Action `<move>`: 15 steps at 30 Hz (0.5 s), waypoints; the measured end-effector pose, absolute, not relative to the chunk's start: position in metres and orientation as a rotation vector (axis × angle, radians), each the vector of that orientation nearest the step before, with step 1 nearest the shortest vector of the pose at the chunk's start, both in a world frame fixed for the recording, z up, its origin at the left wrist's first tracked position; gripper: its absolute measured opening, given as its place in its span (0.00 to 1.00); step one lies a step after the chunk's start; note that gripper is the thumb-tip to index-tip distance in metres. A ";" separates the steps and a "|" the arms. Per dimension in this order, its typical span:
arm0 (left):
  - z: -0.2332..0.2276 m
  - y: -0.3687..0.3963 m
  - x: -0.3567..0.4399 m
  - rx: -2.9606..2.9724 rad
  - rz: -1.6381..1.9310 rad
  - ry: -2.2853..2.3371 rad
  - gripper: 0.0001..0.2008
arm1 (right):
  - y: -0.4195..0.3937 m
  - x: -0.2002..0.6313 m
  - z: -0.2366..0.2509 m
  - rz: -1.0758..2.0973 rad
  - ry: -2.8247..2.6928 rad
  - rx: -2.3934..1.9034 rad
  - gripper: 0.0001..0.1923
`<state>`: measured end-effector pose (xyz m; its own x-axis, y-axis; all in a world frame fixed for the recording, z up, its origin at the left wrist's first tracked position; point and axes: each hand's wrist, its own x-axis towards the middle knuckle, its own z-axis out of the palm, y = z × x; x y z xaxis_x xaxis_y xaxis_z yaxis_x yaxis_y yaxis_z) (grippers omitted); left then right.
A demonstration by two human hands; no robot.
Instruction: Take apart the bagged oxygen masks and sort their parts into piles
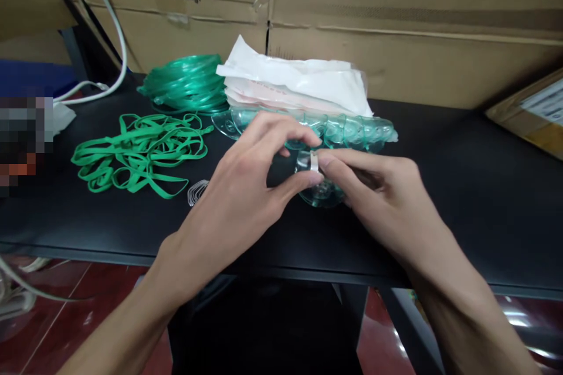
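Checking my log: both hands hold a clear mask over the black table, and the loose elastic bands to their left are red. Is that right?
Not quite: the bands are green, as the head view shows. Otherwise right: the left hand and right hand hold the clear mask over the black table.

A long matte black tabletop runs across the view. Behind it stand large brown corrugated cardboard boxes, one printed with black characters. Below the table's front edge lies a glossy dark red floor, catching pale reflections. A white cable hangs at the left.
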<state>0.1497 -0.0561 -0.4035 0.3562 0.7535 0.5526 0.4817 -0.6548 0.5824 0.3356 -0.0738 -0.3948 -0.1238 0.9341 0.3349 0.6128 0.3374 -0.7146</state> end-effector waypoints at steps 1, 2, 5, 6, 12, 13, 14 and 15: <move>-0.402 -0.056 0.149 2.319 1.156 1.062 0.12 | -0.073 0.337 -0.395 0.551 -1.848 -1.366 0.15; -0.400 -0.056 0.148 2.331 1.112 1.036 0.10 | -0.073 0.337 -0.395 0.577 -1.858 -1.360 0.15; -0.396 -0.056 0.144 2.357 1.013 1.023 0.09 | -0.072 0.337 -0.395 0.646 -1.854 -1.340 0.15; -0.394 -0.056 0.143 2.367 0.994 1.032 0.10 | -0.071 0.337 -0.395 0.659 -1.844 -1.337 0.15; -0.392 -0.055 0.133 2.413 0.914 1.089 0.14 | -0.071 0.337 -0.395 0.786 -1.761 -1.267 0.10; -0.391 -0.055 0.131 2.420 0.908 1.110 0.14 | -0.071 0.338 -0.395 0.840 -1.739 -1.259 0.08; -0.391 -0.054 0.130 2.428 0.901 1.126 0.14 | -0.071 0.340 -0.394 0.910 -1.717 -1.250 0.07; -0.391 -0.054 0.128 2.435 0.898 1.131 0.14 | -0.071 0.342 -0.394 0.990 -1.701 -1.238 0.07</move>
<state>0.1282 -0.0538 -0.3907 0.4918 0.7680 0.4103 0.5741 -0.6403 0.5103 0.3415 -0.0710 -0.3942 -0.2073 0.9665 0.1513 0.3455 0.2170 -0.9130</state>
